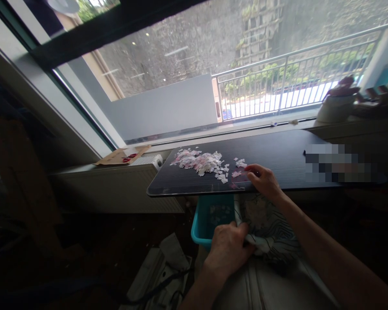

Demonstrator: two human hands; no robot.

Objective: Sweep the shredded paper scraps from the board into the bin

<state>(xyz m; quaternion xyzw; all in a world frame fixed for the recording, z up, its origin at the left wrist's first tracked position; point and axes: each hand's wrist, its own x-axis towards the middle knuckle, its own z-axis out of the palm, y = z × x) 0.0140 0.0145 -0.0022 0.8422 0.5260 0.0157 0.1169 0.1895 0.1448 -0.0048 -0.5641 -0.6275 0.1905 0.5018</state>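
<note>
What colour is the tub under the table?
Turquoise blue. The tub sits below the dark table, beside the left hand gripping striped cloth. Head view shows it.

A lived-in room of a home, seen from a seat by a large window [181, 64]. At 12 o'clock, through the glass, a balcony with a metal railing [294, 82] faces a grey stone wall [187, 38]. At 9 o'clock a white radiator [116, 189] sits under the sill, with cardboard [116, 157] lying above it. A dark table [278, 150] at centre carries a heap of paper scraps [200, 161]. A pale jug [334, 110] stands on the sill at 2 o'clock. A blue tub [202, 221] sits below the table at 6 o'clock.
</note>
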